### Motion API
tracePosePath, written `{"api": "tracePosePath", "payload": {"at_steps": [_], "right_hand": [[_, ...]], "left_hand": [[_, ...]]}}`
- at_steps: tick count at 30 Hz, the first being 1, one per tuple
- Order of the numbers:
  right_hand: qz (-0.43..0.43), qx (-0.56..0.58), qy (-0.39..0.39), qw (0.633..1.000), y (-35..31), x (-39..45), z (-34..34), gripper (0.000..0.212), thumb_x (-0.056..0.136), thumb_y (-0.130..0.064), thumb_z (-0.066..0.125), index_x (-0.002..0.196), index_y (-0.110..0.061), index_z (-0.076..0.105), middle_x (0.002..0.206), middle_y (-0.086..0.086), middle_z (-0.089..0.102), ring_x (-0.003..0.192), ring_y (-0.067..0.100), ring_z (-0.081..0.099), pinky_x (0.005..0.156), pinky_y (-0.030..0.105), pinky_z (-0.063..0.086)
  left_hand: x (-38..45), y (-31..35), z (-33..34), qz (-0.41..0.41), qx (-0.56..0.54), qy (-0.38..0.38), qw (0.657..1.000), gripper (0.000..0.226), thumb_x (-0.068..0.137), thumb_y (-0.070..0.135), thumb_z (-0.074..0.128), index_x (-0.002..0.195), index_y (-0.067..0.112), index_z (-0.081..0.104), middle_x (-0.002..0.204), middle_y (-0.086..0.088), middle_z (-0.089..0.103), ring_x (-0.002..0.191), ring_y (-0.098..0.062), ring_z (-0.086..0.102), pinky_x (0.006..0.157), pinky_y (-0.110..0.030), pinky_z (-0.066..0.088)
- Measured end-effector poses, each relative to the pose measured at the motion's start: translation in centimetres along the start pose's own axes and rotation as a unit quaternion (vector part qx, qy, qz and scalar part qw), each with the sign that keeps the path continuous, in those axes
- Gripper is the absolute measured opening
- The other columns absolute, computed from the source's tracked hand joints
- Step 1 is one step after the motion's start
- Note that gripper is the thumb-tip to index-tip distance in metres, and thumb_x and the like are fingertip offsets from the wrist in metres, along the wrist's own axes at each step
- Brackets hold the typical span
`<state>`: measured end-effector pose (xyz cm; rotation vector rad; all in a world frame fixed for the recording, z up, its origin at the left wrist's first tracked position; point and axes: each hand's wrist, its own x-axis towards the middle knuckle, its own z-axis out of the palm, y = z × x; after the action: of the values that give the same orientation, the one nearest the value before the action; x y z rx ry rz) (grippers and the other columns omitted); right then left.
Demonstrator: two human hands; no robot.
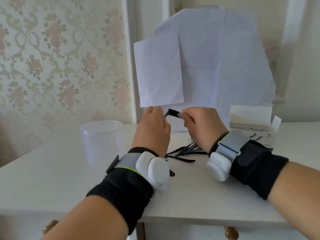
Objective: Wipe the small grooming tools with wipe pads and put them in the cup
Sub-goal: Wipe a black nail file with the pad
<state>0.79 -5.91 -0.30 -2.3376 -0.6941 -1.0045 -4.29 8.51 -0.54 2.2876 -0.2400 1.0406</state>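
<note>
Above the white desk (pixel 69 179), the left hand (pixel 152 129) and right hand (pixel 202 123) hold a small black grooming tool (pixel 173 112) between them. The left grip is pinching the tool's thin metal end; the right grip is pinching a white wipe pad (pixel 180 115) around its other end. The clear plastic cup (pixel 102 141) stands on the desk left of the tool. Below the tool, a pile of black grooming tools (pixel 183 151) lies on the desk. The open white box of wipe pads (pixel 256 129) sits right of the tool.
</note>
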Motion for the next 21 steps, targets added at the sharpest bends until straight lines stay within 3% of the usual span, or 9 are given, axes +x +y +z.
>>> {"api": "tracePosePath", "payload": {"at_steps": [2,4,6,8,10,12,14,18,21], "right_hand": [[-0.005,0.017,0.009,1.000,-0.3,-0.3,0.0,0.034,0.100,-0.019,0.047,0.072,-0.003,0.059,0.065,0.009,0.063,0.064,0.027,0.057,0.068,0.039,0.047],[0.027,0.075,0.014,0.997,-0.4,-0.6,-0.2,0.034,0.098,-0.017,0.050,0.070,-0.004,0.064,0.058,-0.002,0.062,0.056,0.014,0.054,0.062,0.028,0.043],[0.074,0.143,0.026,0.987,-0.3,-0.6,-0.3,0.035,0.096,-0.019,0.052,0.067,-0.003,0.063,0.051,-0.002,0.056,0.048,0.010,0.046,0.057,0.029,0.039],[0.106,0.214,0.040,0.970,-0.2,-0.4,-0.3,0.034,0.093,-0.023,0.057,0.066,-0.001,0.062,0.054,0.011,0.055,0.050,0.013,0.040,0.054,0.031,0.036],[0.132,0.264,0.039,0.955,-0.4,-0.5,-0.5,0.034,0.092,-0.022,0.057,0.062,-0.008,0.065,0.047,0.003,0.053,0.047,0.013,0.041,0.051,0.026,0.035],[0.141,0.293,0.035,0.945,-0.9,-0.7,-0.5,0.037,0.095,-0.025,0.057,0.061,-0.014,0.068,0.045,-0.003,0.052,0.044,0.012,0.044,0.049,0.023,0.039],[0.137,0.319,0.030,0.937,-1.2,-0.7,-0.6,0.037,0.097,-0.028,0.057,0.067,-0.013,0.072,0.047,0.002,0.054,0.044,0.015,0.046,0.048,0.025,0.042],[0.129,0.380,-0.034,0.915,-1.6,-0.9,-0.3,0.028,0.098,-0.020,0.057,0.081,-0.007,0.075,0.066,0.015,0.069,0.051,0.020,0.059,0.051,0.024,0.049],[0.173,0.432,-0.009,0.885,-1.3,-0.8,0.0,0.021,0.098,-0.013,0.055,0.093,-0.002,0.073,0.084,0.017,0.074,0.067,0.024,0.072,0.059,0.028,0.059]], "left_hand": [[0.0,0.5,0.0,0.039,0.075,-0.011,0.996,0.005,0.095,0.005,0.044,0.093,0.005,0.049,0.101,-0.012,0.050,0.086,-0.030,0.053,0.068,-0.027,0.034],[-0.1,0.8,0.4,0.060,0.123,-0.023,0.990,0.012,0.097,0.007,0.044,0.106,0.003,0.050,0.115,-0.015,0.049,0.093,-0.032,0.054,0.070,-0.030,0.034],[-0.3,0.8,0.9,0.097,0.069,-0.029,0.992,0.016,0.098,0.019,0.048,0.109,0.007,0.050,0.118,-0.009,0.047,0.093,-0.027,0.058,0.071,-0.031,0.042],[-0.9,1.1,1.2,0.098,-0.067,-0.037,0.992,0.028,0.097,0.036,0.051,0.114,0.014,0.051,0.121,0.003,0.044,0.093,-0.014,0.061,0.077,-0.027,0.051],[-1.1,1.3,1.1,0.009,-0.199,-0.043,0.979,0.041,0.093,0.048,0.050,0.123,0.021,0.048,0.122,0.011,0.045,0.097,0.000,0.059,0.083,-0.021,0.052],[-0.6,1.0,1.0,-0.097,-0.292,-0.007,0.951,0.050,0.091,0.053,0.051,0.127,0.019,0.044,0.120,0.009,0.051,0.097,-0.005,0.063,0.085,-0.032,0.056],[0.1,0.3,0.6,-0.176,-0.346,-0.004,0.921,0.050,0.092,0.051,0.052,0.125,0.014,0.049,0.114,0.004,0.059,0.093,-0.010,0.067,0.080,-0.033,0.058],[0.2,-0.8,0.3,-0.219,-0.457,-0.081,0.858,0.027,0.095,0.035,0.057,0.099,0.011,0.070,0.091,-0.001,0.073,0.088,-0.011,0.069,0.077,-0.029,0.051],[0.3,-1.2,0.3,-0.255,-0.498,-0.028,0.828,0.017,0.091,0.031,0.065,0.084,0.016,0.071,0.081,0.003,0.072,0.083,-0.011,0.067,0.073,-0.027,0.050]]}}
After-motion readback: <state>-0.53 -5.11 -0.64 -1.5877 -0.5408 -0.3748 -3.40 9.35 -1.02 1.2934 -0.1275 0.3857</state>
